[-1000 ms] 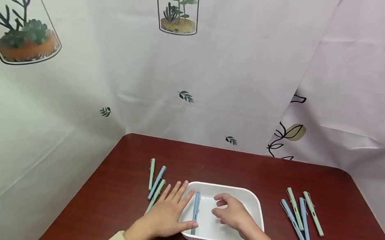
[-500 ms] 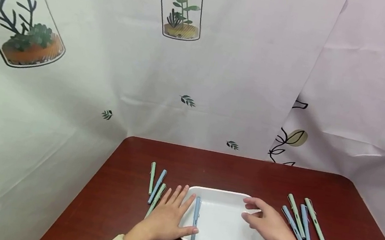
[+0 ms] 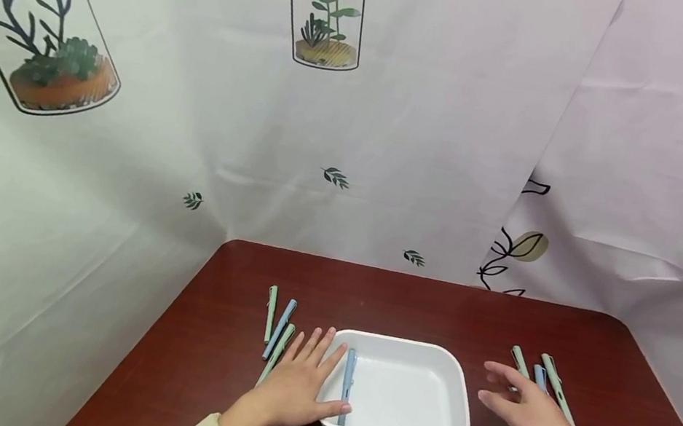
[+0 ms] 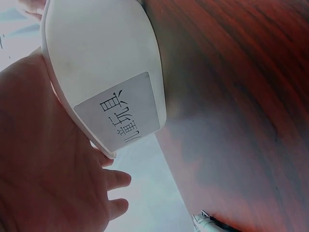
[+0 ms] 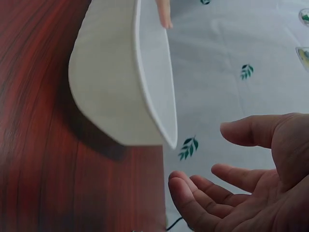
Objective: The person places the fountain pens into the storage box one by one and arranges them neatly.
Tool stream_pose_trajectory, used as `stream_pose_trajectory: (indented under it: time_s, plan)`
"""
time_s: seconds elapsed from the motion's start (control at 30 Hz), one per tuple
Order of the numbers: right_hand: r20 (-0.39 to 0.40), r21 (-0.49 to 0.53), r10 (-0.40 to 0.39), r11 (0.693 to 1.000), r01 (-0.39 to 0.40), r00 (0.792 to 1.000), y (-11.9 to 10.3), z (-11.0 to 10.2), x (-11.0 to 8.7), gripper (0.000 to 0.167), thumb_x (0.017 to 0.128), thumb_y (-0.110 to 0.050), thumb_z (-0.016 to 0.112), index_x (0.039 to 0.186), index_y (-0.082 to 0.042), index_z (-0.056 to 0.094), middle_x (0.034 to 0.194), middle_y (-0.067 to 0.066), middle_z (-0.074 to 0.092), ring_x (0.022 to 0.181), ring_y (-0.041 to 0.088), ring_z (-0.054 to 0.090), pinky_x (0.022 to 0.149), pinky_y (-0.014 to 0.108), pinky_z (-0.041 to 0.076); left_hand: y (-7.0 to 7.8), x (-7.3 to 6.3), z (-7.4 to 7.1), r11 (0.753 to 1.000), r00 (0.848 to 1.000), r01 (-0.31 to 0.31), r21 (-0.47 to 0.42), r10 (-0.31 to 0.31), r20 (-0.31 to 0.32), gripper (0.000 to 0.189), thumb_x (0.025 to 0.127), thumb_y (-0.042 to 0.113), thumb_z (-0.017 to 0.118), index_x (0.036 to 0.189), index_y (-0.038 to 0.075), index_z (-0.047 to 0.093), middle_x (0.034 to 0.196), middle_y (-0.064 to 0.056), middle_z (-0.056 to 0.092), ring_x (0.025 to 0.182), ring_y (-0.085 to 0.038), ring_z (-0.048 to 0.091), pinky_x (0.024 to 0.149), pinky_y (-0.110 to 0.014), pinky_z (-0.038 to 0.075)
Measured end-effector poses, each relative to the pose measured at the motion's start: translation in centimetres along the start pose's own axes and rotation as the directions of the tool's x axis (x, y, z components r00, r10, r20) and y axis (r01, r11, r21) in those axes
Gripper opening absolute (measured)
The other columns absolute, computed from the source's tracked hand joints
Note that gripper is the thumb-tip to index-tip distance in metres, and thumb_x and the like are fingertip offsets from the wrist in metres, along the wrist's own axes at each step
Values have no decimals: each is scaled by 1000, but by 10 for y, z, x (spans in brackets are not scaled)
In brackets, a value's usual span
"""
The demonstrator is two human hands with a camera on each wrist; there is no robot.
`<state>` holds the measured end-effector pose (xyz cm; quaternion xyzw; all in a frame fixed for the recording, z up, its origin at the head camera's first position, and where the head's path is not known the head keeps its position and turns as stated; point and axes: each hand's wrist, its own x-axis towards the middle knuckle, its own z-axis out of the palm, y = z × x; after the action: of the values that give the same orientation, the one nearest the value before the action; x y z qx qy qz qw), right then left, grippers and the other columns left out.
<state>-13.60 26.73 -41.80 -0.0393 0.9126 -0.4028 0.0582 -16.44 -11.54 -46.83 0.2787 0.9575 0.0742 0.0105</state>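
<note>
My left hand [image 3: 297, 387] lies with spread, straight fingers over the left rim of a white rectangular tray [image 3: 458, 407]. Inside the tray, along its left side, is a light blue pen [image 3: 348, 372]; the left thumb crosses over its lower part. In the left wrist view the palm is against the rim, above a label [image 4: 120, 113] with printed characters on the tray's outer wall. My right hand [image 3: 532, 417] hovers right of the tray, fingers loosely bent and nothing between them. It partly covers a group of pens, among them a light green pen [image 3: 559, 389] and a blue pen [image 3: 540, 377].
Left of the tray lie a green pen [image 3: 269, 316], a blue pen [image 3: 280, 329] and another green pen [image 3: 277, 351], partly behind the left hand. The dark red table [image 3: 433, 308] ends at a patterned cloth [image 3: 405, 141] hanging behind it.
My right hand has moved from over the tray's inside out to the right, towards the right-hand pens, which it now partly hides. The left hand stays at the left rim.
</note>
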Motion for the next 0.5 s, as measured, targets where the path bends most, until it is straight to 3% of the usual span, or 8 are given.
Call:
stream_pose_trajectory:
  time_s: [0.2,0.5]
  plan:
    - [-23,-54,22,998,-23,999,15,-8,-2,61,97,-29,69,144,4,49,135,25,60,115,40,64,76,27,53,1,1,1,1000,1000,0,-11,0,15,92,92,74,48,162,17,26,169,-14,15,155,-37,15,121,-61,14]
    - [-42,-123,87,988,-92,995,31,-15,1,62,96,-33,69,145,1,51,133,24,61,113,38,66,78,36,49,-1,3,1,1000,1000,12,14,-13,20,92,92,75,46,163,19,25,170,-13,14,155,-37,15,122,-59,13]
